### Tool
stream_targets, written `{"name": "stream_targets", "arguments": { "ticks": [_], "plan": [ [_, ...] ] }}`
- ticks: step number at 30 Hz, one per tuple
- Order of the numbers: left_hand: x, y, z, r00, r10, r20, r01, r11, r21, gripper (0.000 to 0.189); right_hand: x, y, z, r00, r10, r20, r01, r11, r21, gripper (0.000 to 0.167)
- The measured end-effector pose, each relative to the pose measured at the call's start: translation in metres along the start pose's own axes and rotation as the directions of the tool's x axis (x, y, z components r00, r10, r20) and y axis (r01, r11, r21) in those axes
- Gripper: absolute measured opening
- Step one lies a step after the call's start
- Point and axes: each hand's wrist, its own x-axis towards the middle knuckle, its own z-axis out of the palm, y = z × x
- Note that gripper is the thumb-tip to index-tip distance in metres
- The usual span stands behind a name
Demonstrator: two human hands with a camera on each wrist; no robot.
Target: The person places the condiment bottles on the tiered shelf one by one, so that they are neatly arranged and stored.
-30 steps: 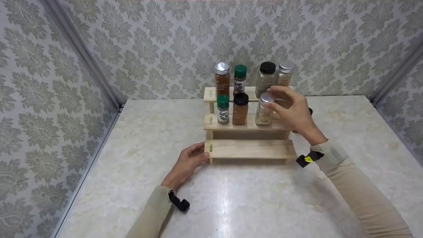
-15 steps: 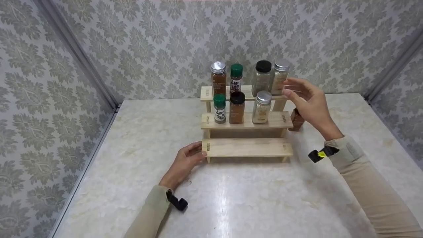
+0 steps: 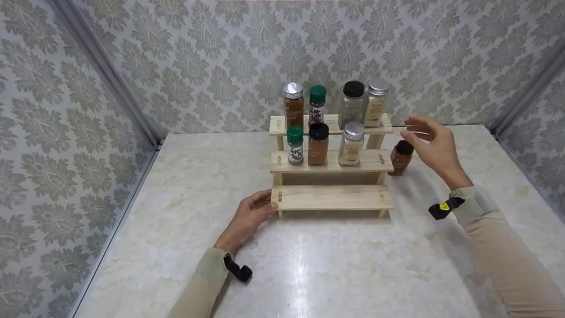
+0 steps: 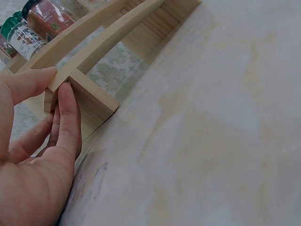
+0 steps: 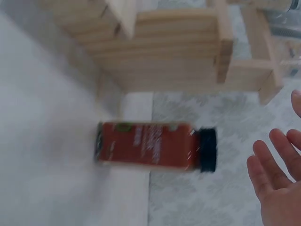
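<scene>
A three-tier wooden spice rack [image 3: 331, 198] stands on the table. My left hand [image 3: 247, 218] pinches the left end of its lowest shelf; in the left wrist view the thumb lies on top and the fingers [image 4: 69, 117] underneath. My right hand [image 3: 435, 143] is in the air right of the rack, holding nothing, fingers loosely bent. Just below and left of it, a black-capped spice jar [image 3: 401, 158] with red-brown contents stands upright on the table beside the rack. In the right wrist view this jar [image 5: 148, 145] is apart from the fingers [image 5: 270, 167].
The middle shelf bears a small green-capped jar [image 3: 295, 145], a black-capped jar [image 3: 318, 145] and a silver-capped jar [image 3: 351, 145]. Several more jars, among them a silver-capped one [image 3: 293, 106], line the top shelf. Patterned wall panels [image 3: 220, 66] stand behind and at the sides.
My right hand has let go of the silver-capped jar on the middle shelf and moved right, off the rack, toward the red-brown jar. My left hand has stayed on the lowest shelf.
</scene>
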Motion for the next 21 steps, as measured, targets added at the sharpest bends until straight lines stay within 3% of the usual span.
{"name": "stream_targets", "arguments": {
  "ticks": [15, 21],
  "plan": [
    [0.000, 0.000, 0.000, 1.000, -0.008, -0.016, 0.008, 1.000, 0.016, 0.063, -0.015, 0.055, 0.001, 0.987, 0.141, 0.079, -0.135, 0.988, -0.075, 0.062],
    [-0.001, 0.001, 0.000, 1.000, -0.003, -0.014, 0.003, 1.000, 0.013, 0.064, -0.019, 0.069, 0.007, 0.985, 0.128, 0.115, -0.123, 0.991, -0.046, 0.062]
  ]
}}
